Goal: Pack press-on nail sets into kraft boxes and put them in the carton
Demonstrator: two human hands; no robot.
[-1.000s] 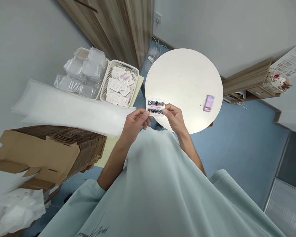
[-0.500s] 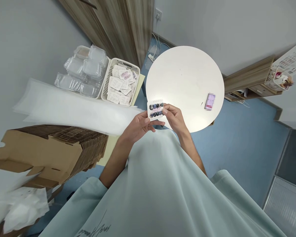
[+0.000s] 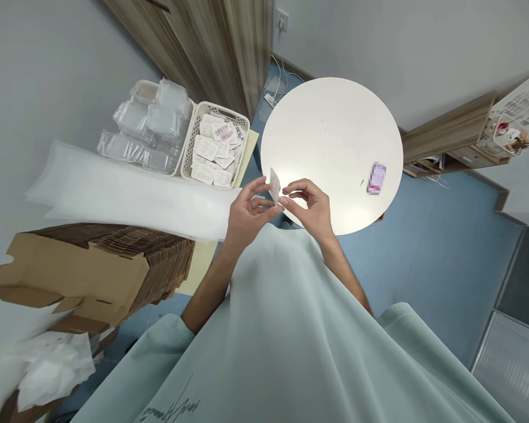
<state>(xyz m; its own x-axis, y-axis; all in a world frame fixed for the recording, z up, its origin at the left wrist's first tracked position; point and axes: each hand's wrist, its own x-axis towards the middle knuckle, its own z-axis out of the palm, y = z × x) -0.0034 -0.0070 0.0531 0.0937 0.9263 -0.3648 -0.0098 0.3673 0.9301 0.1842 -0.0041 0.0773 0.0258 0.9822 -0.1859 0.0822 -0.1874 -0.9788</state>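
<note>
With its fingertips the left hand (image 3: 249, 215) pinches, and the right hand (image 3: 312, 209) touches, its grip unclear, 1 thin card (image 3: 274, 186), likely light, stiffish and best held by its edges, turned nearly edge-on near the round table (image 3: 330, 120)

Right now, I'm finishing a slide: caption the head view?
Card seen nearly edge-on between left hand and right hand near a round white table.

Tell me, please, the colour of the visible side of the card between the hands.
Mostly white; the card shows best in the head view.
</note>
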